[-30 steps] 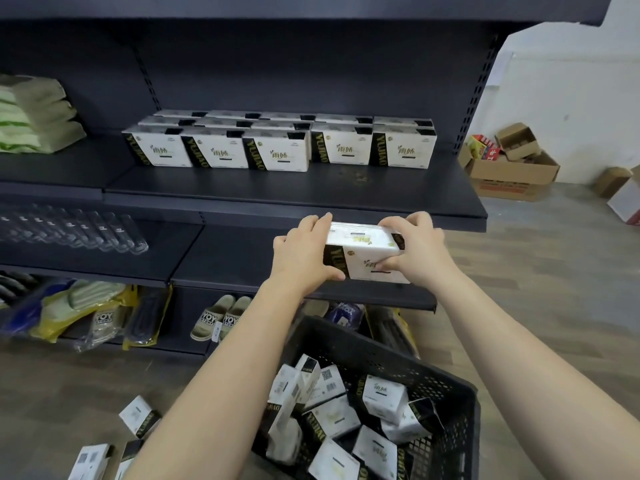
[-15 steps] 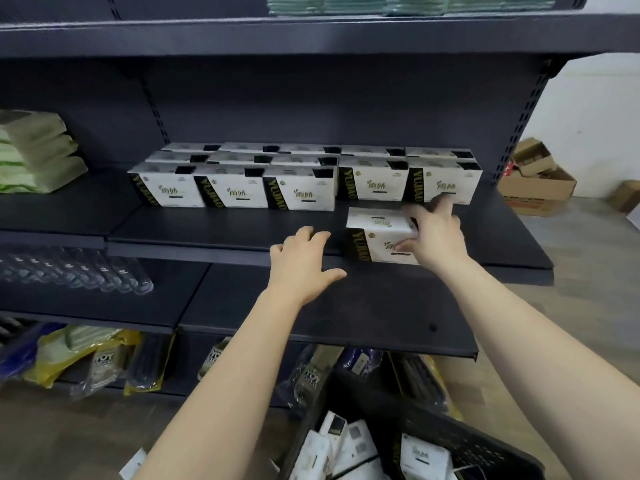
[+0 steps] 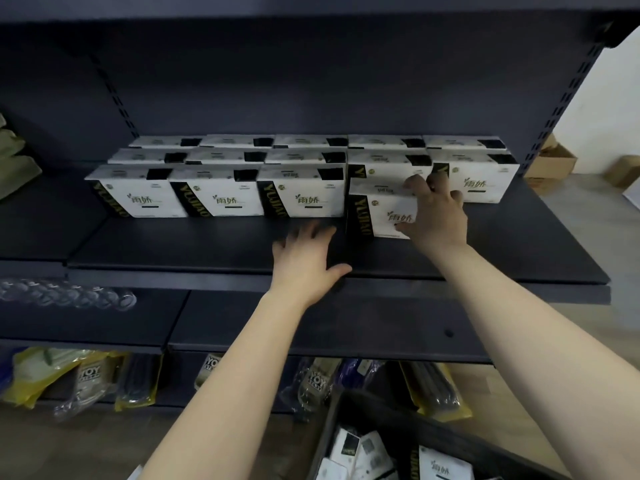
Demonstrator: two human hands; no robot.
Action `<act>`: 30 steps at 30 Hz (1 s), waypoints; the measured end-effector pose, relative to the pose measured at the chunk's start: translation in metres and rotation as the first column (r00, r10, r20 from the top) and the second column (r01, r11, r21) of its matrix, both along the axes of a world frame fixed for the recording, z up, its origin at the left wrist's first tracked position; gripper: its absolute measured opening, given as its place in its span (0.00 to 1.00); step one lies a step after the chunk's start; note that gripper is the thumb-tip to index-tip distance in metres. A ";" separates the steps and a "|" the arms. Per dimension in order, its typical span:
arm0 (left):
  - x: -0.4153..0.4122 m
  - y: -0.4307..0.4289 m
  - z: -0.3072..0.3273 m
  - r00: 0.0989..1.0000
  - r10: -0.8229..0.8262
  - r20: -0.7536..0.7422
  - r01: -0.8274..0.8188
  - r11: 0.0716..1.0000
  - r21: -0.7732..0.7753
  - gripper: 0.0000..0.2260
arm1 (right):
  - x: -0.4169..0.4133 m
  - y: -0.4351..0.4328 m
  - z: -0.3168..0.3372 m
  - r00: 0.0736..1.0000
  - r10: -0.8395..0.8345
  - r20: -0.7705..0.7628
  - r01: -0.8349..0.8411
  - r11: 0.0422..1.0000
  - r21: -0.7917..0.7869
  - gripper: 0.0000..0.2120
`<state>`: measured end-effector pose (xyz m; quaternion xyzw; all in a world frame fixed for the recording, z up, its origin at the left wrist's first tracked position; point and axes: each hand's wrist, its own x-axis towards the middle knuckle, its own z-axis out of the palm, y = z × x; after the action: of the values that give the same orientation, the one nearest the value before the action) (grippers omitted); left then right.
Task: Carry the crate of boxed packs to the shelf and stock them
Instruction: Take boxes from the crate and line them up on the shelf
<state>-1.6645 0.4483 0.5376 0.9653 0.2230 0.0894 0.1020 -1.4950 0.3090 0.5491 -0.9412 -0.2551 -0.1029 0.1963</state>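
Right hand grips pack on shelf, fingers curled over top, thumb on front, just beside front row. Left hand over shelf, fingers spread, blurred. Crate below.

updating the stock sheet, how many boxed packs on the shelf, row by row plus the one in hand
back row: 5
middle row: 5
front row: 3
pack in right hand: 1
total: 14
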 end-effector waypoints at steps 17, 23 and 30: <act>0.027 0.018 -0.020 0.999 -0.031 0.020 0.031 1.000 -0.007 0.29 | 0.030 0.030 -0.005 0.999 -0.007 0.036 0.008 1.000 -0.023 0.31; 0.029 0.017 -0.021 1.000 -0.031 0.007 0.031 1.000 -0.005 0.29 | 0.033 0.030 -0.005 0.999 -0.016 0.032 0.016 1.000 -0.006 0.31; 0.021 0.008 -0.020 0.999 -0.039 0.010 0.039 0.999 -0.012 0.29 | 0.032 0.020 -0.005 0.999 0.046 -0.009 -0.046 0.999 0.026 0.35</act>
<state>-1.6439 0.4560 0.5171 0.9685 0.2040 0.0905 0.1106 -1.4627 0.3289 0.5442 -0.9330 -0.2744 -0.0969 0.2118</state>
